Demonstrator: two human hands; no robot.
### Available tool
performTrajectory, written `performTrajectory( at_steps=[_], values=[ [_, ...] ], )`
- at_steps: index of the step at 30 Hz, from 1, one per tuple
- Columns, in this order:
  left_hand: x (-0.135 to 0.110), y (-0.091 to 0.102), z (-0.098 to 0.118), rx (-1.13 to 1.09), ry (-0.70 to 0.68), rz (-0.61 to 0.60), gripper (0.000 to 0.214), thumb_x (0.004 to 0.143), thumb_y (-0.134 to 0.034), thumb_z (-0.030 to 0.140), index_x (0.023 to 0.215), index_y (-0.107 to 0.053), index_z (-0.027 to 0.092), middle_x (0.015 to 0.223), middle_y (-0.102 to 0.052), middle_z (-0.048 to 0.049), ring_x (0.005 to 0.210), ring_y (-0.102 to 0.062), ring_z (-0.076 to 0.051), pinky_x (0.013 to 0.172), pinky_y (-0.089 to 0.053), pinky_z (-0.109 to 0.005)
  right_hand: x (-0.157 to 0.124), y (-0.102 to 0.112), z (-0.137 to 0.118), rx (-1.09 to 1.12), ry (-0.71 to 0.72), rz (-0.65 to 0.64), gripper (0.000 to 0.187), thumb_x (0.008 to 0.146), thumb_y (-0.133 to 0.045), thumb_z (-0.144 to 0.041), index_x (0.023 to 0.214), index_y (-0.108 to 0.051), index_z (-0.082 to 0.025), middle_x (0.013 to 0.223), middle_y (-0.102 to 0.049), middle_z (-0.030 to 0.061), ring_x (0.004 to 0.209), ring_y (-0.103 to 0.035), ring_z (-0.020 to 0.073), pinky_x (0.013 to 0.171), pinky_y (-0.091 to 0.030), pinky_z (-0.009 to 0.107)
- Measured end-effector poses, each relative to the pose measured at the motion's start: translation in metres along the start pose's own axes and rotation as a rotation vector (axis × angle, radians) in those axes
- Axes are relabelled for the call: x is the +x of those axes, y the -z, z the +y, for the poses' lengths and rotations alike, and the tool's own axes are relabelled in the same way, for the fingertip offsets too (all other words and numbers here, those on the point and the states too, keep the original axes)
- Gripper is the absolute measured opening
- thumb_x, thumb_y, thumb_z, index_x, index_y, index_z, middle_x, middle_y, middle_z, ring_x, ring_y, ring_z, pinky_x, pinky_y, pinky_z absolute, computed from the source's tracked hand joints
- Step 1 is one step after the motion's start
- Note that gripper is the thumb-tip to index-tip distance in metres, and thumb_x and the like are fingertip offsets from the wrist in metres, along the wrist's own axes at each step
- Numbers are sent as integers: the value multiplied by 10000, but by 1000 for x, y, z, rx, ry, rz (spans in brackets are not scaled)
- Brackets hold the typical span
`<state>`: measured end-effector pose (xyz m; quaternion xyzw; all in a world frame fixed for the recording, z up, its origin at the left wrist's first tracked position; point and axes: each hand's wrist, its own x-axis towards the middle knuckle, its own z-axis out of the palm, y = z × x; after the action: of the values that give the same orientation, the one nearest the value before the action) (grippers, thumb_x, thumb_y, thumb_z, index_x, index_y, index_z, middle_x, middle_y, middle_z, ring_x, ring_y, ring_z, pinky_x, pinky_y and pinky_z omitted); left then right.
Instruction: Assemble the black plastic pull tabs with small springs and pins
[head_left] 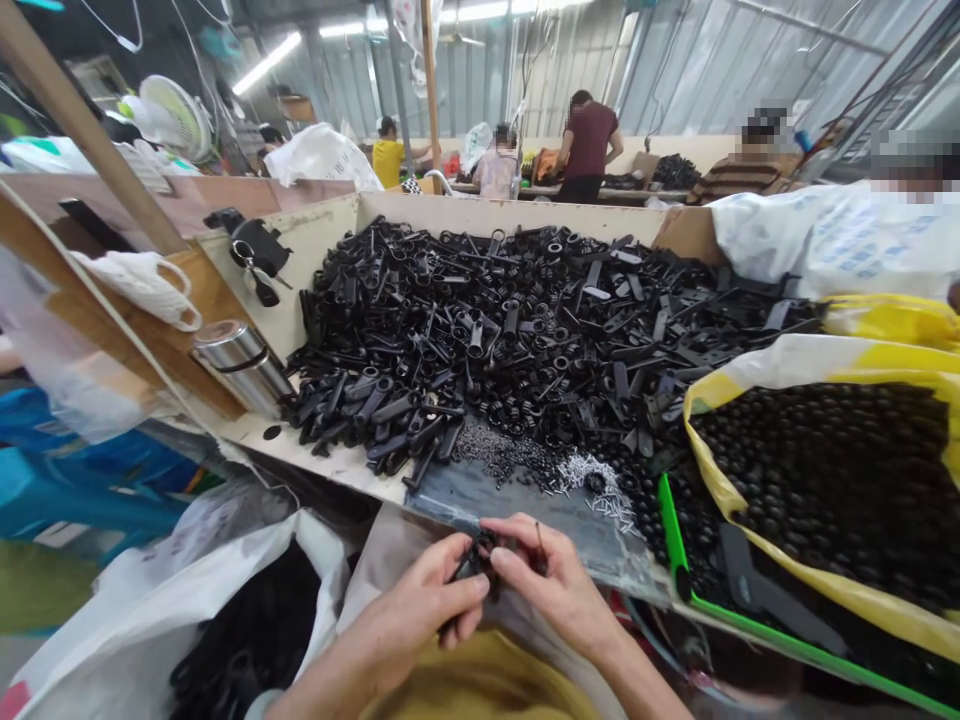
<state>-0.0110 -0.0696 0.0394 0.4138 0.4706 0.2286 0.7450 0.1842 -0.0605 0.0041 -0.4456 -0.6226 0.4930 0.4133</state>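
My left hand is closed around a black plastic part at the table's front edge. My right hand meets it from the other side, thumb and fingers pinched against the same part. The fingers cover much of its shape. A thin dark piece shows at the right fingers, too small to name. Just beyond the hands lie small silver pins and a spread of tiny grey pieces. Behind these rises a large heap of black plastic parts, some with ring-shaped ends.
A yellow-edged bag of round black pieces stands right, by a green strip. A white sack holding black parts sits lower left. At the left are a steel flask and hanging keys. Several people work farther back.
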Motion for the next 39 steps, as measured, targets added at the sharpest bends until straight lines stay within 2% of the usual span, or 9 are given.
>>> performTrajectory(
  at_steps=[5,15,19,23,25,27,29,33,39],
  values=[
    [-15,0,-5,67,23,-37,623,830,-682,483,1296,-485,119,607,-491,101,571,-355,-99,539,-247,-239,-14,-7,-5,-10,18,-15,338,897,-694,-325,1195,-800,-208,870,-633,19,651,-474,135,622,-405,272],
    [-32,-3,-17,95,-47,-105,543,885,-654,465,1287,-553,115,613,-467,95,550,-327,-95,529,-246,-236,-30,-10,-14,-63,35,-71,325,889,-667,-331,1170,-800,-236,834,-604,14,743,-536,179,698,-431,306],
    [-29,1,-30,64,-25,-55,665,867,-683,484,1387,-516,104,618,-485,83,560,-363,-104,531,-269,-229,-31,-15,-11,-84,42,-52,343,879,-676,-318,1190,-796,-239,820,-593,2,697,-516,158,656,-422,280],
    [-4,12,-41,167,-94,68,695,825,-659,590,1329,-565,121,587,-500,70,553,-433,-134,514,-331,-231,-27,-15,-4,-123,55,35,396,853,-693,-293,1238,-773,-249,847,-628,2,687,-529,155,641,-448,264],
    [15,17,-36,383,-229,227,540,849,-586,586,1170,-624,154,627,-566,39,545,-484,-149,510,-373,-246,-22,-8,0,-194,55,110,374,885,-667,-317,1236,-765,-235,857,-671,10,660,-539,153,625,-458,259],
    [33,19,-22,600,-348,382,333,874,-555,492,999,-634,194,756,-666,-6,638,-590,-175,578,-428,-260,-14,3,5,-317,57,209,307,938,-608,-345,1153,-780,-212,813,-687,12,611,-539,151,596,-452,256],
    [50,17,-4,746,-391,469,180,888,-566,387,867,-617,216,820,-713,-22,753,-659,-202,665,-439,-268,-5,16,10,-429,60,295,277,968,-561,-349,1035,-786,-200,753,-679,10,590,-546,158,585,-445,260],
    [81,8,20,969,-360,547,128,942,-572,243,847,-656,223,799,-764,-61,797,-731,-250,695,-409,-288,14,37,19,-526,42,359,253,977,-529,-306,931,-753,-199,731,-688,19,604,-575,179,593,-440,275],
    [103,5,20,1245,-285,548,116,961,-613,205,961,-726,232,839,-811,-106,846,-787,-303,647,-424,-287,35,51,30,-609,53,358,199,974,-528,-245,894,-708,-220,826,-716,34,710,-648,200,681,-481,286]
  ],
)
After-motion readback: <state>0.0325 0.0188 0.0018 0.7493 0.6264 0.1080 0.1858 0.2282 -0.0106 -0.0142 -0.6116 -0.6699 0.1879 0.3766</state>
